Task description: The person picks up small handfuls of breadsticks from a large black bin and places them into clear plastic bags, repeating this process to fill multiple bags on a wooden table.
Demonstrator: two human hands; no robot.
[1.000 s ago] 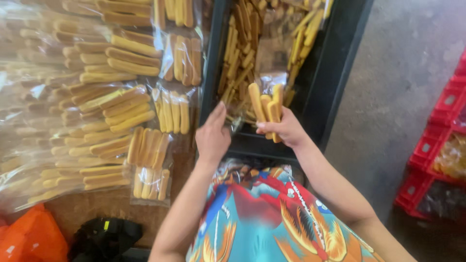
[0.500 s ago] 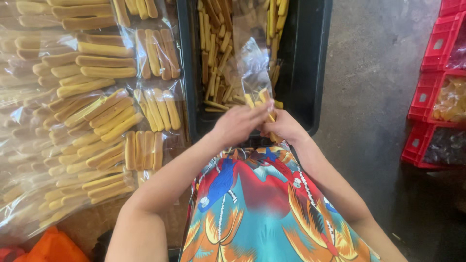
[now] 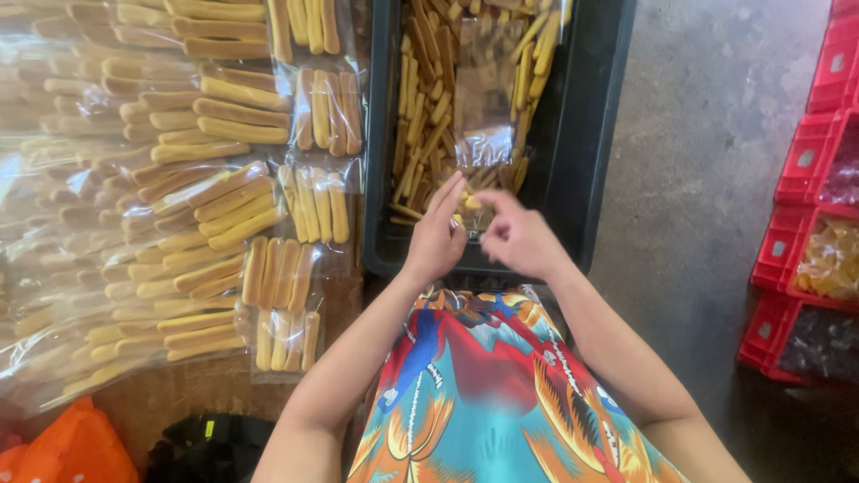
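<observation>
1. I'm looking down at my lap, w/ a bright patterned garment filling the bottom centre of the frame.
2. My left hand is at centre, fingers stretched up and partly spread, thumb side pinching the lower edge of a clear plastic bag.
3. My right hand is just right of it, fingers curled in, pinching the same bag edge; both hands are nearly touching.
4. The bag is lying upward from my fingertips over a black crate at top centre. Can't tell how many pieces are inside it.
5. The crate is holding loose yellow-brown snack sticks.
6. Filled packs of sticks are piling up across the left half of the frame.
7. Red crates are sitting at the right edge, on grey concrete.
8. Judgement: I'm working the bag mouth open, approx. the start of filling one pack. Next move probably calls for holding the mouth apart w/ one hand, freeing the other to gather sticks.
</observation>
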